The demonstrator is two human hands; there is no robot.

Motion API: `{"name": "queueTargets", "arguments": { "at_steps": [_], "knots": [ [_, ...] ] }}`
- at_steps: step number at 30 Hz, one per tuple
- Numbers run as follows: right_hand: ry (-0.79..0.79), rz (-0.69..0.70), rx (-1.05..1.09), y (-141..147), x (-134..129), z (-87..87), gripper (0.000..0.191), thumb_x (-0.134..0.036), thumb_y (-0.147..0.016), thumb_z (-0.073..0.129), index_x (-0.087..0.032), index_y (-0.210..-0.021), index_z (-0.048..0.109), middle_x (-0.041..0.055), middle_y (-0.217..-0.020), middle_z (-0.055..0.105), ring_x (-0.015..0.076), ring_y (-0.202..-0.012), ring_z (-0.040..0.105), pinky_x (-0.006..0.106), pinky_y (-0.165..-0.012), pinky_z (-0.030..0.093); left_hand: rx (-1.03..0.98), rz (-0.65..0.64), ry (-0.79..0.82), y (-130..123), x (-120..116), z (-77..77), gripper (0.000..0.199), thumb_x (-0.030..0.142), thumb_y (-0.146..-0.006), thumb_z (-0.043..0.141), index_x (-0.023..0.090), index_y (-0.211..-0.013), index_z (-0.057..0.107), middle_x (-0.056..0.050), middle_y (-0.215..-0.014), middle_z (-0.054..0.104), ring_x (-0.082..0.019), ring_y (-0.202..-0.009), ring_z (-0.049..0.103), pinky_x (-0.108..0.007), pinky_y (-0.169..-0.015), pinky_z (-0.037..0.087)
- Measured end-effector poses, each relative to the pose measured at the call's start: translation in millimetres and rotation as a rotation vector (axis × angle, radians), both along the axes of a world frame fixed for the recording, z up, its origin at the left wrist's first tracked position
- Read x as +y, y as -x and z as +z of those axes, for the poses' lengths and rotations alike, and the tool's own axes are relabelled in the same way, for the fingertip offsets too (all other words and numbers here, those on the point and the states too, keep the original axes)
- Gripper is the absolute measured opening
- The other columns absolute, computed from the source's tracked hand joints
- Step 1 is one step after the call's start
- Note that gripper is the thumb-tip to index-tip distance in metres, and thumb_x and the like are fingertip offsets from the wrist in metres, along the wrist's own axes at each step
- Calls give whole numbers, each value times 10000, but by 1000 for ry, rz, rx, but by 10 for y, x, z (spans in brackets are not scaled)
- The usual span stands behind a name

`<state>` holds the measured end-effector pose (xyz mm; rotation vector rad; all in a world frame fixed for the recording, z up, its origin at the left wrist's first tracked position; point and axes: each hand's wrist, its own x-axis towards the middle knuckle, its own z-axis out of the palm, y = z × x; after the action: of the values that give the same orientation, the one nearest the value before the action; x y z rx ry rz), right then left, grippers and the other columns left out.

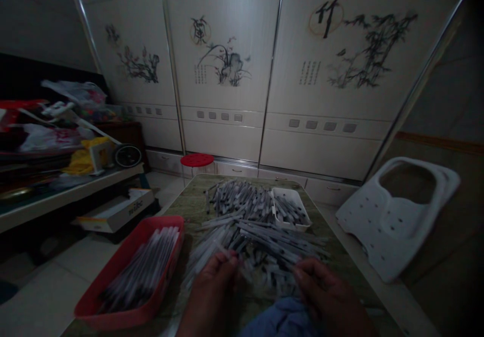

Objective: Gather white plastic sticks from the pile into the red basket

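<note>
My left hand [217,276] is closed in a pinch on a thin clear pen tube [223,248] that slants up from the fingertips, blurred. My right hand [321,281] is pinched shut beside the pile; whatever it grips cannot be told from the pen parts behind it. Ahead of both hands lie long grey and clear pen parts [272,236], heaped across the table. Behind them rises a mound of short pen caps [242,198]. Small loose pieces [278,274] lie between my hands.
A red plastic basket [176,223] holding many pens [143,266] stands left of my hands. A white tray [304,223] of small parts sits at the table's back right. Blue cloth [283,319] is nearest me. Beyond are a red stool [197,160] and a white plastic chair [401,221].
</note>
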<state>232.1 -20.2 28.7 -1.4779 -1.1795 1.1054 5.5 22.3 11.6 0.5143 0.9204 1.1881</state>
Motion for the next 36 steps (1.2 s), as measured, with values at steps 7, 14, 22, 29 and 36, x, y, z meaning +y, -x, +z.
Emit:
{"name": "queueTargets", "arguments": {
  "at_steps": [7, 14, 22, 29, 36],
  "knots": [
    [-32, 72, -266, -205, -42, 51, 335, -543, -867, 636, -230, -782, 723, 3, -730, 648, 216, -728, 600, 299, -672, 485, -126, 162, 48, 100, 56, 10, 70, 91, -908, 681, 159, -924, 678, -39, -928, 704, -95, -747, 690, -167, -667, 566],
    [-36, 81, -336, -232, -27, -9, 331, -526, -877, 606, -235, -784, 731, 16, -738, 681, 228, -723, 621, 311, -666, 485, -154, 173, 50, 88, 40, 14, 64, 90, -934, 655, 149, -922, 677, -41, -924, 691, -95, -770, 693, -175, -696, 590],
    [-47, 84, -340, -230, -33, -30, 320, -513, -889, 598, -235, -799, 726, 14, -747, 689, 225, -731, 626, 302, -660, 477, -120, 157, 59, 27, 35, -2, 70, 85, -933, 649, 139, -893, 667, -55, -904, 699, -96, -733, 687, -169, -647, 580],
    [-16, 25, -341, -261, -33, -35, 328, -528, -908, 576, -243, -846, 726, -6, -723, 651, 208, -692, 606, 292, -631, 475, -132, 121, 39, -8, 18, -21, 60, 92, -934, 654, 150, -929, 637, -44, -883, 699, -101, -723, 684, -173, -641, 565],
    [-7, -35, -342, -138, -40, 55, 325, -537, -901, 584, -242, -857, 712, -16, -686, 630, 195, -653, 587, 280, -598, 459, -150, 147, 110, -42, -3, 6, 73, 79, -937, 646, 149, -918, 638, -57, -890, 718, -109, -736, 711, -191, -668, 590]
  ]
}}
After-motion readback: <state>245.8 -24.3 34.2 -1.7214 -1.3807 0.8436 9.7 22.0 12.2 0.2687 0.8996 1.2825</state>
